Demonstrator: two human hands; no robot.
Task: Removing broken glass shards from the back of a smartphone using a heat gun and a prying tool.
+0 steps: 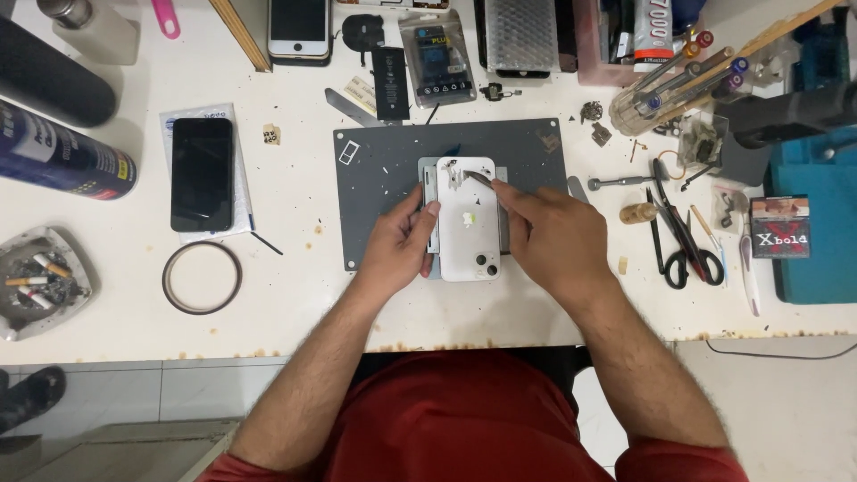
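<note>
White phone (468, 234) lies back-up on the grey mat (375, 161) in the middle of the desk (295, 295), camera end toward you. Your left hand (399, 245) comes in with the forearm angled from lower left, fingers curled against the phone's left edge and thumb touching its top. Your right hand (552, 239) arches over the right edge, thumb and forefinger pinching metal tweezers (476, 178) whose tip sits at the phone's far end.

Both hands (473, 236) on a white phone (467, 221), grey mat (375, 165) beneath.
</note>
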